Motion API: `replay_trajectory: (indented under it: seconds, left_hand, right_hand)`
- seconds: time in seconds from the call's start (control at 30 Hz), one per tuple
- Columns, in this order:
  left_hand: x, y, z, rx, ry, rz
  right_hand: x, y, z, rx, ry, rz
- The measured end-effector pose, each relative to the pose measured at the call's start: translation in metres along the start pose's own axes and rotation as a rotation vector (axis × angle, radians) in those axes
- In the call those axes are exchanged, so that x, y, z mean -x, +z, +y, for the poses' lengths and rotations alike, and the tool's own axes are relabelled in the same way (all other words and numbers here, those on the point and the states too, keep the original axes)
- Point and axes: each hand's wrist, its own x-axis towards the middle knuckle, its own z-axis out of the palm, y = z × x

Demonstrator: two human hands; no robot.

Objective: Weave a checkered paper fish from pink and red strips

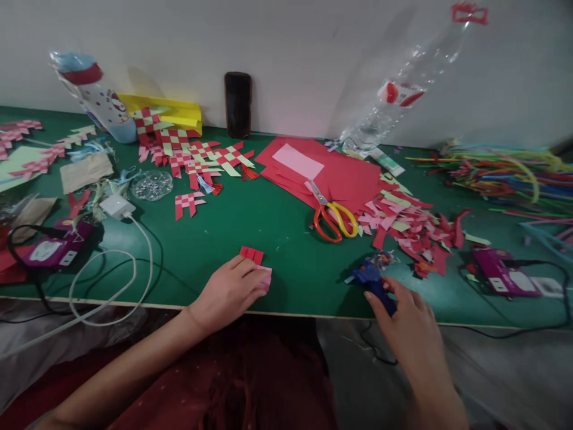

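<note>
Near the table's front edge, my left hand (235, 285) is closed over a small piece of red and pink paper (253, 255). Red slit strips stick out past the knuckles and a pink end (265, 279) shows by the fingertips; the rest is under the hand. To the right, my right hand (409, 316) grips the handle of a blue hot glue gun (369, 275), whose nozzle points left. Between and beyond the hands lie scissors (330, 218) with one red and one yellow handle, their blades resting on red paper sheets (340, 173).
Paper scraps (407, 224) lie right of the scissors. Woven paper fish (179, 149) are piled at back left, near a phone (238, 104) leaning on the wall. A plastic bottle (389, 107) stands behind the sheets. Purple boxes (505, 272) with cables sit at both sides.
</note>
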Motion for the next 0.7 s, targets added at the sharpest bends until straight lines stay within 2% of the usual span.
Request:
replay_trajectory:
  seconds: [0.2, 0.4, 0.5, 0.57, 0.63, 0.67, 0.7]
  left_hand:
    - [-0.007, 0.001, -0.004, 0.12, -0.016, -0.082]
    - [-0.008, 0.0, -0.007, 0.21, -0.022, -0.075]
    - [-0.008, 0.001, -0.009, 0.243, -0.058, -0.056]
    - [-0.009, 0.001, -0.009, 0.251, -0.078, -0.058]
    - [-0.009, -0.001, -0.009, 0.256, -0.092, -0.069]
    - [-0.01, -0.002, -0.009, 0.26, -0.097, -0.078]
    - [-0.01, -0.003, -0.009, 0.266, -0.102, -0.084]
  right_hand:
    - [-0.008, -0.005, -0.003, -0.025, 0.049, -0.07]
    - [-0.012, -0.006, 0.001, -0.041, 0.157, -0.175]
    - [-0.008, -0.016, 0.001, -0.032, 0.26, -0.147]
    - [-0.001, -0.026, -0.001, -0.03, 0.36, -0.063]
    - [0.009, -0.034, -0.006, -0.133, 0.393, -0.017]
    - [0.015, -0.037, -0.011, -0.226, 0.365, -0.036]
    - [0.022, -0.039, -0.017, -0.341, 0.297, -0.111]
